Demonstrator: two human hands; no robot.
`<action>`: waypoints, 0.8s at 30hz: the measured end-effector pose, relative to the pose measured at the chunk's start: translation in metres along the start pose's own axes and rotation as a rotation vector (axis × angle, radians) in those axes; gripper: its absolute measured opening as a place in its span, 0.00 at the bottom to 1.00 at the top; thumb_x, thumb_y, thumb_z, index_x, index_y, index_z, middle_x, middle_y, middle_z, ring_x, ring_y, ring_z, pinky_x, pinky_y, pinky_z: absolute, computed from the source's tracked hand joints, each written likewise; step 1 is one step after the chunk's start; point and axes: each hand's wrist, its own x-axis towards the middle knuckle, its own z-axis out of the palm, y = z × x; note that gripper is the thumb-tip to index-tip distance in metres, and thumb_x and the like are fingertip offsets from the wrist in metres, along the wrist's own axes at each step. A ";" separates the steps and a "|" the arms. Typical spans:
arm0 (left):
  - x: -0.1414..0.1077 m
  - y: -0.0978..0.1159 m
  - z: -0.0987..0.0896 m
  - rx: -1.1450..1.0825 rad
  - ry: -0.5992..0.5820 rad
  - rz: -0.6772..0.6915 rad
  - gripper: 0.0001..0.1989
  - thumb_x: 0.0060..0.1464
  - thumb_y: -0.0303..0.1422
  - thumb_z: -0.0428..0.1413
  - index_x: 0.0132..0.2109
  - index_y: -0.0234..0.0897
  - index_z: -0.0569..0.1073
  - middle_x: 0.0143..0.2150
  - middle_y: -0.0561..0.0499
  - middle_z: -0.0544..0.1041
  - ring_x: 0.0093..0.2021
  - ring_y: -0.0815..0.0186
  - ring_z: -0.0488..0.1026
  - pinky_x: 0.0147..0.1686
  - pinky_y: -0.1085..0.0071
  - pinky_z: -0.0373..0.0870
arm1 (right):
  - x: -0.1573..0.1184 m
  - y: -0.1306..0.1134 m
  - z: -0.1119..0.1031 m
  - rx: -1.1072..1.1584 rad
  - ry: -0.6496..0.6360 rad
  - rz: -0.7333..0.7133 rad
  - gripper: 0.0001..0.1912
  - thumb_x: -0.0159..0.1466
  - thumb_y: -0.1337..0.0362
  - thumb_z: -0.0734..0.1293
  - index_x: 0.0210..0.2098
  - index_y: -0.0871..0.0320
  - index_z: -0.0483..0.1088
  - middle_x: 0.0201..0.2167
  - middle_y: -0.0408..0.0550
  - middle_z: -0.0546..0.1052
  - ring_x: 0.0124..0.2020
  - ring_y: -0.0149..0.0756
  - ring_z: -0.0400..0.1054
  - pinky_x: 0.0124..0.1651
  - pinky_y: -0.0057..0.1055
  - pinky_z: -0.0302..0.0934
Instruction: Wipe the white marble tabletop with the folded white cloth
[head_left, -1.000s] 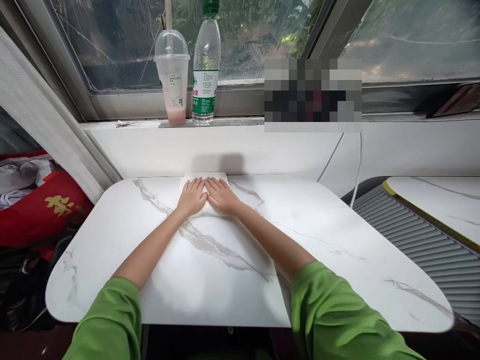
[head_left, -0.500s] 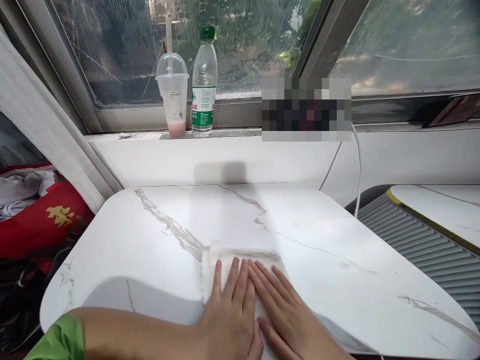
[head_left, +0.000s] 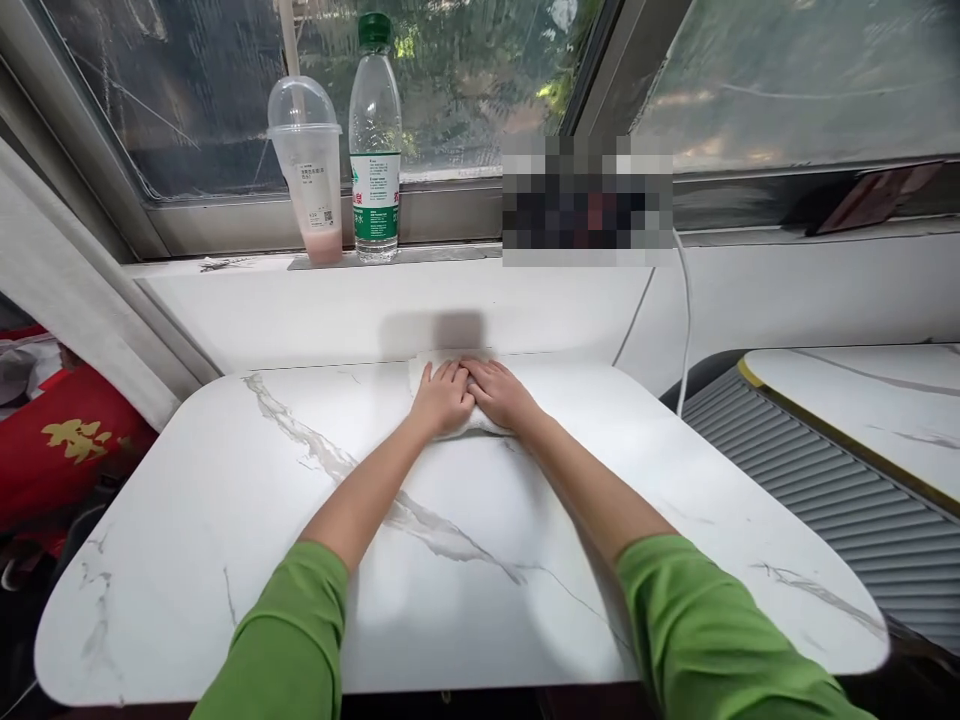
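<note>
A pale cloth [head_left: 478, 424] lies at the far edge of the white marbled table [head_left: 247, 480], against the wall below the window. Both hands press down on it side by side, arms stretched out. My left hand [head_left: 444, 397] rests flat on the cloth's left part, fingers spread a little and pointing to the wall. My right hand [head_left: 499, 392] lies on the right part, its fingers stretched toward the left hand and touching it. The hands cover much of the cloth.
On the sill stand a domed plastic cup [head_left: 311, 190] with a straw and a green-capped bottle [head_left: 375, 160]. Right of them is a blurred-out area. A white cable [head_left: 685, 320] hangs beside the table. A red bag [head_left: 82, 440] sits at the left, a grey ribbed surface [head_left: 825, 500] at the right.
Both hands and the cloth have moved forward across the table, from near the front to its far edge. The view has shifted, and both green sleeves now show.
</note>
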 end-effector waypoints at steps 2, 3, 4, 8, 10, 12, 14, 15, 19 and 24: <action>0.005 -0.002 0.002 0.003 0.026 -0.023 0.25 0.62 0.31 0.39 0.64 0.26 0.57 0.67 0.41 0.56 0.67 0.60 0.49 0.67 0.56 0.38 | 0.006 0.001 0.001 -0.003 0.006 0.001 0.27 0.63 0.67 0.50 0.59 0.66 0.60 0.60 0.56 0.65 0.61 0.40 0.57 0.63 0.41 0.48; 0.004 -0.003 0.003 0.004 0.036 -0.028 0.25 0.62 0.31 0.40 0.64 0.27 0.57 0.67 0.42 0.56 0.67 0.60 0.49 0.67 0.56 0.38 | 0.006 0.001 0.001 -0.005 0.008 0.003 0.27 0.63 0.67 0.50 0.60 0.67 0.60 0.61 0.55 0.65 0.62 0.40 0.56 0.63 0.41 0.48; 0.003 -0.002 0.004 0.006 0.042 -0.031 0.25 0.62 0.31 0.40 0.64 0.28 0.57 0.67 0.42 0.56 0.67 0.60 0.49 0.67 0.56 0.38 | 0.004 0.000 0.001 -0.007 0.011 0.009 0.27 0.64 0.67 0.50 0.60 0.67 0.59 0.61 0.55 0.64 0.63 0.41 0.55 0.64 0.41 0.47; -0.017 0.009 0.006 0.014 0.054 -0.035 0.25 0.62 0.31 0.40 0.64 0.28 0.57 0.67 0.42 0.56 0.67 0.59 0.50 0.66 0.54 0.39 | -0.018 -0.010 -0.001 -0.021 0.003 0.034 0.28 0.65 0.65 0.49 0.62 0.68 0.57 0.63 0.55 0.61 0.65 0.41 0.52 0.65 0.42 0.44; -0.038 0.022 0.005 0.028 0.055 -0.032 0.25 0.62 0.31 0.40 0.64 0.27 0.57 0.67 0.40 0.56 0.67 0.56 0.49 0.66 0.52 0.39 | -0.040 -0.017 -0.005 -0.027 0.003 0.004 0.28 0.66 0.64 0.49 0.62 0.68 0.57 0.63 0.55 0.61 0.65 0.40 0.52 0.65 0.43 0.45; -0.067 0.041 0.003 0.050 0.048 -0.014 0.26 0.62 0.32 0.40 0.65 0.24 0.56 0.67 0.38 0.54 0.68 0.53 0.48 0.66 0.49 0.39 | -0.070 -0.025 -0.010 -0.034 0.015 -0.068 0.27 0.67 0.63 0.48 0.62 0.67 0.57 0.63 0.56 0.61 0.65 0.41 0.52 0.65 0.45 0.46; -0.101 0.062 0.000 0.072 0.023 0.044 0.27 0.63 0.34 0.40 0.64 0.21 0.55 0.67 0.34 0.53 0.68 0.50 0.47 0.65 0.47 0.39 | -0.108 -0.034 -0.018 -0.039 0.040 -0.156 0.27 0.67 0.63 0.48 0.63 0.66 0.55 0.63 0.57 0.61 0.65 0.41 0.52 0.64 0.47 0.48; -0.117 0.074 -0.002 0.078 0.005 0.092 0.27 0.63 0.34 0.40 0.64 0.20 0.56 0.67 0.33 0.53 0.68 0.48 0.46 0.65 0.47 0.40 | -0.128 -0.039 -0.023 -0.039 0.056 -0.196 0.27 0.68 0.64 0.49 0.64 0.65 0.54 0.63 0.57 0.61 0.65 0.41 0.51 0.64 0.47 0.48; -0.164 0.116 -0.011 0.074 -0.038 0.302 0.29 0.62 0.36 0.43 0.62 0.16 0.57 0.66 0.26 0.51 0.67 0.41 0.45 0.64 0.46 0.40 | -0.204 -0.062 -0.045 -0.049 0.114 -0.215 0.32 0.67 0.65 0.52 0.68 0.62 0.41 0.65 0.55 0.57 0.66 0.41 0.50 0.64 0.48 0.49; -0.173 0.140 -0.014 0.047 -0.063 0.406 0.29 0.59 0.35 0.45 0.60 0.11 0.58 0.65 0.23 0.52 0.67 0.41 0.45 0.65 0.49 0.40 | -0.238 -0.070 -0.054 -0.092 0.175 -0.087 0.33 0.66 0.67 0.50 0.69 0.61 0.36 0.64 0.56 0.59 0.63 0.41 0.55 0.62 0.48 0.54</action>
